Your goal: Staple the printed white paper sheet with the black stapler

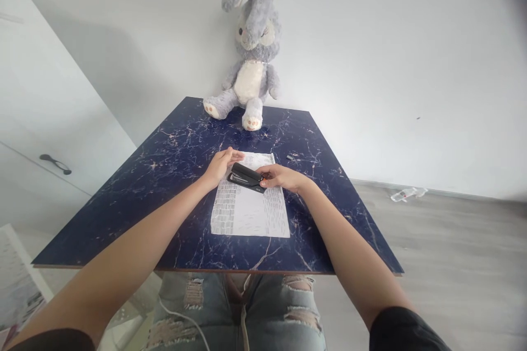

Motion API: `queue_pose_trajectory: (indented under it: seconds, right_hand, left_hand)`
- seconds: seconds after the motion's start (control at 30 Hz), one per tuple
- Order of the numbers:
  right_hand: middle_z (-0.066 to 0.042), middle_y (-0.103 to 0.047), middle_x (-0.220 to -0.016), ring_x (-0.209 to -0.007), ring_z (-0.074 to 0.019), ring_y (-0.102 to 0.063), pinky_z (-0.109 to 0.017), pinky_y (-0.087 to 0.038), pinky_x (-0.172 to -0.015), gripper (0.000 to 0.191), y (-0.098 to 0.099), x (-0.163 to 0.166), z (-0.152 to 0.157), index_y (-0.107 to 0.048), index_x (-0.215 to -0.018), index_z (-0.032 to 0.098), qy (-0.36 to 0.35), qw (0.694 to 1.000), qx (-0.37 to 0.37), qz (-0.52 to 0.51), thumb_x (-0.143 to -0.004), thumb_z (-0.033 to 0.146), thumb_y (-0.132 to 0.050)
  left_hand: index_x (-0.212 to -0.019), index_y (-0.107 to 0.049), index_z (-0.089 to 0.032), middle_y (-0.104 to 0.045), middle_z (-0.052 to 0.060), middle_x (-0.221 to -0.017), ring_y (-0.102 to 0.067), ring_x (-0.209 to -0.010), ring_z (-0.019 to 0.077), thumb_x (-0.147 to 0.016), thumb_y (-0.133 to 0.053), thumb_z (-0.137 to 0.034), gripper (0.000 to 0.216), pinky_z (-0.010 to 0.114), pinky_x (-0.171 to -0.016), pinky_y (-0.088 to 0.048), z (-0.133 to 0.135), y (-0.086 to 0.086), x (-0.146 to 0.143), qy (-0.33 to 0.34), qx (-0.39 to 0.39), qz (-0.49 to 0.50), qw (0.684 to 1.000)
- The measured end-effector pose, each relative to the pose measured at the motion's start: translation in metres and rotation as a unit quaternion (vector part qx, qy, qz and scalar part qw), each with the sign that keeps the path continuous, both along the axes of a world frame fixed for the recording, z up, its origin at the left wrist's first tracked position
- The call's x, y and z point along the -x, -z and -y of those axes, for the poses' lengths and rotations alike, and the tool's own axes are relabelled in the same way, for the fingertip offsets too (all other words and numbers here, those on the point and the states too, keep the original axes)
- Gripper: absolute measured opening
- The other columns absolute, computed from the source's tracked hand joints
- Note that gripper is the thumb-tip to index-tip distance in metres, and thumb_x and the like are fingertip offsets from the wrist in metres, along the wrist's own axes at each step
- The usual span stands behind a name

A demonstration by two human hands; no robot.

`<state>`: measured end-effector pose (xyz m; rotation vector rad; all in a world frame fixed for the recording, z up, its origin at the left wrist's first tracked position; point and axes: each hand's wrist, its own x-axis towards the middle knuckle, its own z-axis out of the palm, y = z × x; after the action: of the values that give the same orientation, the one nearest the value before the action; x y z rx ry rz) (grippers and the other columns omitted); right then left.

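A black stapler (246,177) lies on a printed sheet of paper (249,209) in the middle of a dark blue marble-patterned table (164,175). My left hand (220,164) rests at the stapler's left end with its fingers stretched out, touching the paper's upper left part. My right hand (280,176) has its fingers curled around the stapler's right end. The stapler's top arm is raised slightly from its base.
A grey and white plush rabbit (252,49) sits at the table's far edge against the white wall. A small dark object (291,157) lies right of the paper. A white cabinet with a handle (55,163) stands left. A plastic bottle (405,193) lies on the floor.
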<state>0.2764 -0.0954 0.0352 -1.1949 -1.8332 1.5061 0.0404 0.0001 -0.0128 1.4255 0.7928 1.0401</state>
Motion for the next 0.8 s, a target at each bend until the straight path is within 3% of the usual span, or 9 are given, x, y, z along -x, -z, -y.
queue_pose_trajectory:
  seconds: [0.17, 0.3, 0.4, 0.5, 0.67, 0.8]
  right_hand:
    - [-0.005, -0.070, -0.101, -0.089, -0.0196, -0.060, -0.033, -0.048, -0.082, 0.040, 0.000, 0.002, 0.002, -0.072, -0.111, 0.017, -0.024, 0.999, -0.028, 0.005, -0.083, 0.046, -0.078]
    - [-0.008, -0.065, -0.112, -0.089, -0.0191, -0.058, -0.034, -0.048, -0.081, 0.045, 0.004, 0.017, 0.004, -0.066, -0.120, 0.019, 0.029, 0.979, -0.187, 0.081, -0.087, 0.048, -0.075]
    - [-0.006, -0.063, -0.103, -0.092, -0.0206, -0.057, -0.035, -0.046, -0.084, 0.029, 0.006, 0.025, 0.004, -0.064, -0.105, 0.019, 0.029, 0.948, -0.273, 0.159, -0.088, 0.041, -0.072]
    - [-0.002, -0.061, -0.093, -0.085, -0.0193, -0.057, -0.032, -0.043, -0.078, 0.021, 0.003, 0.015, 0.005, -0.060, -0.097, 0.020, 0.006, 0.956, -0.228, 0.185, -0.090, 0.037, -0.067]
    - [-0.002, -0.062, -0.094, -0.081, -0.0193, -0.057, -0.031, -0.043, -0.073, 0.025, -0.002, -0.029, 0.029, -0.060, -0.101, 0.020, -0.014, 0.968, -0.157, 0.194, -0.090, 0.042, -0.067]
    - [-0.001, -0.060, -0.092, -0.078, -0.0198, -0.056, -0.033, -0.043, -0.072, 0.026, 0.009, -0.056, 0.076, -0.058, -0.102, 0.022, 0.072, 0.958, -0.169, 0.220, -0.095, 0.046, -0.064]
  left_hand:
    - [-0.092, -0.079, -0.016, -0.079, 0.017, -0.106, -0.074, -0.103, 0.0305, -0.088, -0.061, -0.080, 0.066, 0.045, -0.101, -0.055, 0.004, -0.003, -0.001, 0.008, -0.008, 0.002, 1.000]
    - [-0.090, -0.077, -0.016, -0.079, 0.017, -0.106, -0.074, -0.103, 0.0304, -0.088, -0.060, -0.080, 0.067, 0.044, -0.099, -0.056, 0.006, -0.005, -0.001, 0.022, -0.009, 0.008, 1.000]
    - [-0.091, -0.076, -0.017, -0.078, 0.014, -0.104, -0.073, -0.101, 0.0270, -0.091, -0.059, -0.076, 0.061, 0.040, -0.098, -0.056, 0.002, -0.005, 0.002, -0.006, -0.042, 0.012, 0.999]
    - [-0.087, -0.073, -0.018, -0.075, 0.012, -0.097, -0.070, -0.090, 0.0217, -0.095, -0.058, -0.069, 0.054, 0.034, -0.085, -0.057, -0.007, -0.005, 0.008, -0.068, -0.061, 0.031, 0.995]
    - [-0.079, -0.067, -0.018, -0.071, 0.009, -0.085, -0.063, -0.072, 0.0160, -0.097, -0.057, -0.063, 0.049, 0.027, -0.064, -0.050, -0.018, -0.001, 0.013, -0.128, -0.004, 0.076, 0.989]
    - [-0.077, -0.068, -0.018, -0.070, 0.008, -0.082, -0.061, -0.070, 0.0154, -0.098, -0.058, -0.059, 0.047, 0.025, -0.060, -0.046, -0.019, 0.001, 0.011, -0.124, -0.016, 0.068, 0.990]
